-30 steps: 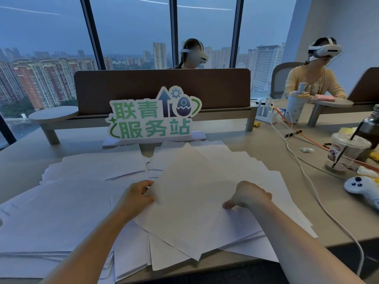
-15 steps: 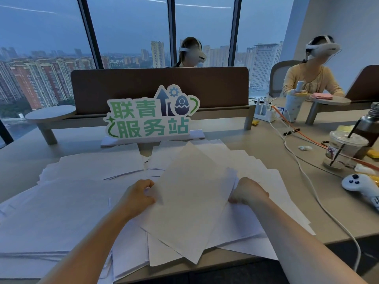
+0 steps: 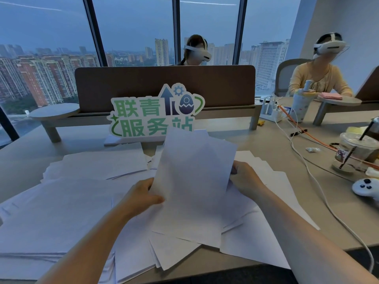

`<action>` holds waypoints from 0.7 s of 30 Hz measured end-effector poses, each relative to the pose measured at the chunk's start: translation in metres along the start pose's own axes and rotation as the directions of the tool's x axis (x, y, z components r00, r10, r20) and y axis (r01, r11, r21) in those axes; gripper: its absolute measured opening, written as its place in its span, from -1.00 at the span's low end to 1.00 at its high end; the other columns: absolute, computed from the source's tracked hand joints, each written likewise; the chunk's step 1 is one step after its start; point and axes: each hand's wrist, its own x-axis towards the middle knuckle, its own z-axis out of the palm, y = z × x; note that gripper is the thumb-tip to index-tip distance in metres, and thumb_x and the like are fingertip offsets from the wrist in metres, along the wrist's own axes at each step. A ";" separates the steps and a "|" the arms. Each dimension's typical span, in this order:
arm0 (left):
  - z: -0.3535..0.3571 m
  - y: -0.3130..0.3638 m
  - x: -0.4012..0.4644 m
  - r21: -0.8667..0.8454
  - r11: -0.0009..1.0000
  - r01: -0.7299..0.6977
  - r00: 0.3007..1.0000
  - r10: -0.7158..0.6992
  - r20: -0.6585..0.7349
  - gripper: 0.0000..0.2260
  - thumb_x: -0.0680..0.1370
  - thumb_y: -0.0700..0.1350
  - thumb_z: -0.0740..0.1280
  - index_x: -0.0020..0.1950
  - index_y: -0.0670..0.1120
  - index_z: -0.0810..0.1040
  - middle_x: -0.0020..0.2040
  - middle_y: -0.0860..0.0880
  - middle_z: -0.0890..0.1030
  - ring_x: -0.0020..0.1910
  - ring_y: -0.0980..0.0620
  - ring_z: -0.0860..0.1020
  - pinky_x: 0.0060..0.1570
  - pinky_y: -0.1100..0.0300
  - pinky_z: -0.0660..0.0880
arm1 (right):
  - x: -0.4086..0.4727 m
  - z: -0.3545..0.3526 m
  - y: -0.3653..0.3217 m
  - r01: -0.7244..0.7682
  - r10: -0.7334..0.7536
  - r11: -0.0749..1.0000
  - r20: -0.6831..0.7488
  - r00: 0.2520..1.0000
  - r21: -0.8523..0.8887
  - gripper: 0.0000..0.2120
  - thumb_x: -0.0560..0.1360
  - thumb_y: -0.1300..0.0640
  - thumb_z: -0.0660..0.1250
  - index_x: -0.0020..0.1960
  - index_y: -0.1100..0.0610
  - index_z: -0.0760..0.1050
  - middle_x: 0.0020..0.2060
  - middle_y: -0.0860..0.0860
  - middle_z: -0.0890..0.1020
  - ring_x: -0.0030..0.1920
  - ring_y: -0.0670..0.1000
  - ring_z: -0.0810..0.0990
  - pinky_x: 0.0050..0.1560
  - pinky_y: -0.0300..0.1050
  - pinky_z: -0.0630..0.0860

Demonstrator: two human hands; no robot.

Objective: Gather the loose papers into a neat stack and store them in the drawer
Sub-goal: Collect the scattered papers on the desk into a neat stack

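Observation:
Many loose white papers [image 3: 67, 203] lie fanned over the near half of the desk [image 3: 256, 144]. A small bundle of sheets [image 3: 194, 177] is lifted and tilted up in front of me. My left hand [image 3: 143, 195] grips its left edge, thumb on top. My right hand [image 3: 244, 177] holds its right edge, fingers partly hidden behind the paper. More sheets [image 3: 252, 238] lie spread beneath the bundle, some overhanging the desk's front edge. No drawer is in view.
A green-lettered sign [image 3: 151, 117] stands behind the papers, before a brown divider [image 3: 164, 87]. At right are an iced drink cup [image 3: 354, 152], a white controller [image 3: 367, 189], cables [image 3: 303, 160] and a power strip [image 3: 270, 113]. Two people wearing headsets sit beyond.
Both hands have lifted the top bundle off the pile and tipped it upright; it now covers the lower part of the sign. My hands moved closer together.

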 end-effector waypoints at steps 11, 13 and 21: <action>-0.013 -0.001 0.002 -0.148 0.988 0.038 0.999 -0.040 -0.012 -0.60 0.35 -0.12 0.50 0.17 -0.11 0.63 0.03 -0.04 0.65 0.02 -0.08 0.60 0.03 0.09 0.46 | 0.007 -0.010 -0.025 0.150 -0.137 0.981 -0.106 0.985 0.125 -0.55 0.53 0.44 0.13 0.02 0.02 0.67 -0.06 -0.08 0.71 -0.02 0.03 0.63 -0.06 -0.15 0.51; -0.015 -0.002 0.003 -0.146 0.989 0.029 0.999 -0.034 -0.032 -0.60 0.29 -0.08 0.50 0.12 -0.08 0.66 -0.01 -0.05 0.68 -0.03 -0.04 0.63 0.01 0.09 0.50 | 0.009 -0.008 -0.028 0.137 -0.122 0.981 -0.111 0.986 0.137 -0.61 0.56 0.40 0.15 -0.04 0.01 0.65 -0.09 -0.04 0.71 -0.03 0.07 0.62 -0.10 -0.13 0.49; -0.016 -0.015 0.001 -0.261 0.965 -0.012 0.994 -0.016 -0.105 -0.68 0.41 -0.28 0.47 0.15 -0.12 0.62 0.00 -0.08 0.69 -0.03 -0.07 0.65 0.04 0.02 0.56 | 0.015 -0.005 -0.028 0.055 -0.055 0.998 -0.220 0.974 -0.007 -0.73 0.63 0.13 0.18 0.25 0.03 0.57 0.09 0.00 0.65 0.00 0.06 0.56 0.01 -0.09 0.46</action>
